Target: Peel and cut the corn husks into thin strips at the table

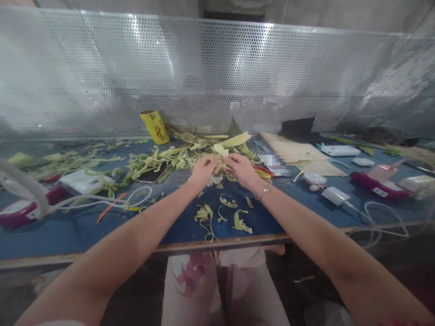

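Observation:
Above the middle of the table, my left hand [205, 167] and my right hand [240, 168] almost meet, fingers bent inward. Between their fingertips both pinch a pale green leaf strip [220, 150]; its lower part is hidden by the fingers. Just behind lies a larger pale leaf [238, 139] on a heap of plant strips. To the left of my left hand, twisted green strips [152, 160] are piled around a dark phone [153, 173]. Yellow-and-red handles [262, 172] show beside my right hand. Loose leaf scraps [240, 222] lie below the hands.
A yellow cylinder [155, 127] leans near the perforated metal screen [190, 81] at the back. Cardboard [292, 151] lies right of centre. White chargers [335, 196], cables and purple power strips [380, 185] occupy both sides of the blue table [176, 226].

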